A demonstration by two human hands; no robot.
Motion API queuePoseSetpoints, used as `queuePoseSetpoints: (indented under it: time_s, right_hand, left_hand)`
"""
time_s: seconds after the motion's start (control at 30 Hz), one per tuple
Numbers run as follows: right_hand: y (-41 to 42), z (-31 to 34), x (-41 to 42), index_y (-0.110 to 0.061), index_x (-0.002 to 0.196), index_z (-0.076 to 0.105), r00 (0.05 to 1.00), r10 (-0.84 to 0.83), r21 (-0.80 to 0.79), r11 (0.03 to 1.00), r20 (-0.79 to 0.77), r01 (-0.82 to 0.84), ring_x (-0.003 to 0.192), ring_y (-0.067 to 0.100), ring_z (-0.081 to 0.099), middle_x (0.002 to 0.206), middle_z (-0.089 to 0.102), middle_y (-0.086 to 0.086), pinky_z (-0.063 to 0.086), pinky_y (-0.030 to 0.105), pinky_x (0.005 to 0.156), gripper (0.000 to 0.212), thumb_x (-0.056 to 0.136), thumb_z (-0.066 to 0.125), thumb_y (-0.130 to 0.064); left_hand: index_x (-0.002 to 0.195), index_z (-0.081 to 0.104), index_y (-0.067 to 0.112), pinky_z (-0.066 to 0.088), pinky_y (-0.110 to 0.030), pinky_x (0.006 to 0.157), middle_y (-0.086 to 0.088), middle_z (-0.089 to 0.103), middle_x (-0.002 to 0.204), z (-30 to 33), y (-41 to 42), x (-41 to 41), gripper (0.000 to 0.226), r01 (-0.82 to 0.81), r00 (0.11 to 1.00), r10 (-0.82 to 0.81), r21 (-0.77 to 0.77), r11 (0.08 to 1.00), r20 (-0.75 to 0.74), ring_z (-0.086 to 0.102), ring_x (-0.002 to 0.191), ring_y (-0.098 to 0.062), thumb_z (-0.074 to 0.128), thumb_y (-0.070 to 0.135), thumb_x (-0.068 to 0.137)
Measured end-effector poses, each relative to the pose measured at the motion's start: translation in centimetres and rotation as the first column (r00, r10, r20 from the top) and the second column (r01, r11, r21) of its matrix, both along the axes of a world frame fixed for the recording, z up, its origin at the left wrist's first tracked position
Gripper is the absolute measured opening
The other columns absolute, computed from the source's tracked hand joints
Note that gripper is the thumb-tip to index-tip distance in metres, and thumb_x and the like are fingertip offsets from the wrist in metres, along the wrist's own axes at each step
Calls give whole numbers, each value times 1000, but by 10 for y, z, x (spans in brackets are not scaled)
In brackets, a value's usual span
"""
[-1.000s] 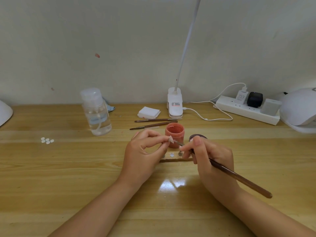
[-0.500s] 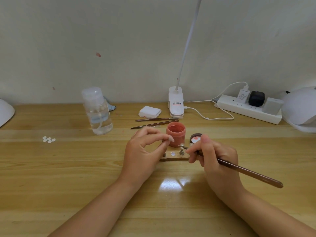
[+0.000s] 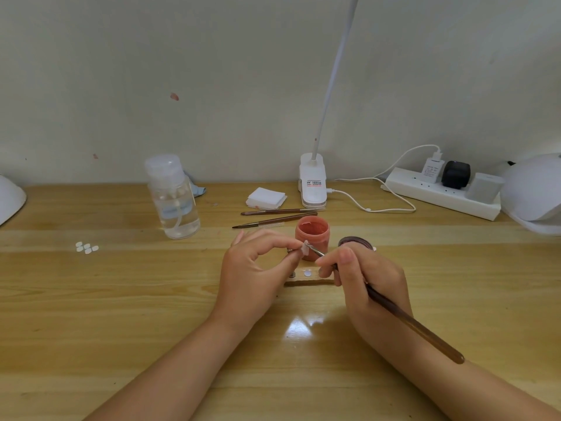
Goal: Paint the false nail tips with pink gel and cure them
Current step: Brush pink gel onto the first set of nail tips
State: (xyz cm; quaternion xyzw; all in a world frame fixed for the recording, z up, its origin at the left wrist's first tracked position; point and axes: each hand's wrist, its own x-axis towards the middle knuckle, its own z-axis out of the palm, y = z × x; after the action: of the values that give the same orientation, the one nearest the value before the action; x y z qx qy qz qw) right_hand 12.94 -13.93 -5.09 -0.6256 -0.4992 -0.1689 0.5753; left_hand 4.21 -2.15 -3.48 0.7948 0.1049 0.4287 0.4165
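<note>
left hand (image 3: 258, 268) pinches a small stand with a false nail tip (image 3: 305, 248) on top, thumb and forefinger curled round it, lifted just in front of the pink gel jar (image 3: 312, 233). right hand (image 3: 364, 278) grips a brown brush (image 3: 409, 322) like a pen, bristle end touching the tip, handle trailing back over the wrist. wooden holder strip (image 3: 309, 282) lies on the table (image 3: 121, 299) between the hands, one white tip (image 3: 307, 272) standing on it, other pegs mostly hidden by fingers. dark lid (image 3: 355, 242) just right of the jar. spare loose tips (image 3: 86, 247) well off to the left. white cure lamp (image 3: 534, 192) at far right edge, not in use yet

step looks like brushing gel on the held tip, early to mid task since curing not started. to do it well, probably: keep the pinch low on the stand so fingers stay off the tip face, brace both hands on the table, stroke base to free edge in thin even passes, light pressure so the tip doesnt rock, don't flood the edges. risk: gel on fingers, or tip popping off its peg. can't tell how much of the tip is coated, too small

other stuff: clear bottle (image 3: 173, 197), two spare brushes (image 3: 277, 216), white pads (image 3: 266, 198), clip lamp (image 3: 313, 183), power strip (image 3: 440, 192)
</note>
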Motion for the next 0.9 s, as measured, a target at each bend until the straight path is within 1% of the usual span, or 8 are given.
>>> queuePoseSetpoints:
  time_s: [0.1,0.27,0.4,0.53,0.63,0.73,0.8,0.9]
  right_hand:
    - [-1,0,-1,-9,75,67,1000,-7,-2,1000,28,7,62,-11,51,66,55,-15,37,4,60,52,99,30,-36]
    - [-6,-3,-1,-9,66,67,1000,16,40,999,5,-16,56,-11,49,56,54,-10,37,5,58,59,99,29,-39]
    - [-2,1,0,-14,77,67,1000,-18,55,998,25,17,60,1,57,66,54,-18,48,20,55,47,98,33,-38]
    - [4,6,-1,-23,83,62,998,-2,28,1000,58,1,65,-2,58,73,53,-25,44,10,59,33,97,35,-38]
    - [2,2,1,-15,77,68,998,-10,20,1000,65,9,60,1,57,68,54,-20,47,17,55,45,97,34,-37]
    - [-3,-1,1,-10,69,69,998,-1,19,1000,62,0,55,-3,54,59,54,-15,41,8,55,53,98,33,-38]
    - [-5,-1,1,-10,67,69,999,9,24,1000,37,-10,54,-5,53,58,53,-15,38,5,55,56,98,32,-38]
    - [-2,0,1,-14,73,68,1000,-12,47,999,20,11,57,-1,57,61,55,-16,45,12,53,50,98,32,-38]
  left_hand:
    - [76,68,29,36,-58,96,14,66,74,0,0,0,23,-5,1000,5,1,1000,1,61,80,0,76,8,69]
    - [72,66,36,42,-54,90,21,65,70,0,1,0,29,-7,1000,7,-26,1000,8,59,79,2,76,9,69]
    - [73,67,34,42,-56,90,16,65,71,-1,1,0,26,-3,1000,4,-13,1000,19,60,79,2,76,11,69]
    - [73,66,33,42,-58,90,14,65,72,-3,2,1,28,-11,1000,12,-7,1000,25,60,79,2,77,8,69]
    - [73,66,33,42,-58,90,15,64,71,-3,2,1,28,-9,1000,9,0,1000,27,59,79,3,77,7,69]
    - [73,66,34,43,-55,88,19,65,70,-3,2,1,25,1,999,-1,-7,1000,33,60,77,2,76,11,69]
    - [73,67,34,44,-53,86,21,65,72,-3,2,1,26,2,999,-2,-14,1000,40,60,77,1,76,10,69]
    - [73,67,33,44,-53,87,22,65,75,-3,2,1,25,6,999,-5,-17,1000,38,60,77,1,76,10,70]
